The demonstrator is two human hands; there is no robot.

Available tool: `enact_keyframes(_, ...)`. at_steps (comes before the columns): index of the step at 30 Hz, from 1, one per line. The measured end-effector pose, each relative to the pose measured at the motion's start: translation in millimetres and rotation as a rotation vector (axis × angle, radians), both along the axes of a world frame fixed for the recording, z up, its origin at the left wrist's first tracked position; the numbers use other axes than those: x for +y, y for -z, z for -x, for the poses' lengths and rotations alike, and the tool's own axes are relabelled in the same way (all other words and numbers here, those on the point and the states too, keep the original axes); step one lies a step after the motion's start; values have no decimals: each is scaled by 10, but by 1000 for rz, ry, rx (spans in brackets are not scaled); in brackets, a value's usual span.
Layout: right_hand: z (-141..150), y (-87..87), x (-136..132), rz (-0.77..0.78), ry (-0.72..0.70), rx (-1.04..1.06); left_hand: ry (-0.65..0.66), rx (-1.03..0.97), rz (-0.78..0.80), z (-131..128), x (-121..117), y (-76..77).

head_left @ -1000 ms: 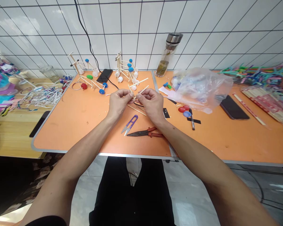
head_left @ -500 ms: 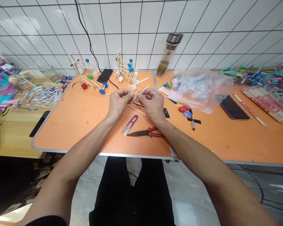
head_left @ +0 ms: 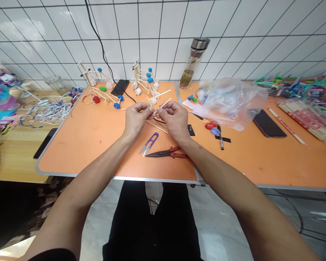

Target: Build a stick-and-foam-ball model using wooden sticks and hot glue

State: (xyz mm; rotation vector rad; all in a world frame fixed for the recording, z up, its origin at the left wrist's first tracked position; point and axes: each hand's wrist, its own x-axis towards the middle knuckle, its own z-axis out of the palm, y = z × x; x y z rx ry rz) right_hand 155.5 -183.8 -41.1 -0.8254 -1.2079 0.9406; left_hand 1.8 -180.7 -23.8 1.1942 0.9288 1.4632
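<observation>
Both hands meet over the orange table. My left hand pinches a thin wooden stick between thumb and fingers. A second wooden stick is pinched in my right hand. The inner ends of the sticks come together at my fingertips, where the joint is hidden. Below my hands lie purple thread snips and red-handled long-nose pliers, partly under my right wrist. Another loose stick rests on the table beneath my hands.
Behind are two stick frames with coloured balls, one left and one centre. A glass tea bottle, a plastic bag, a marker and a phone stand or lie to the right. Tangled strips cover the left side.
Almost nothing differs. My hands keep the same pinch on the two sticks; the whole view has shifted very slightly.
</observation>
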Motion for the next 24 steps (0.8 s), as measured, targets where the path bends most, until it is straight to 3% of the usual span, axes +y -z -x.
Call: enact_keyframes(24, 24, 12, 0, 7, 43, -25, -9, 59, 53, 32, 29, -11)
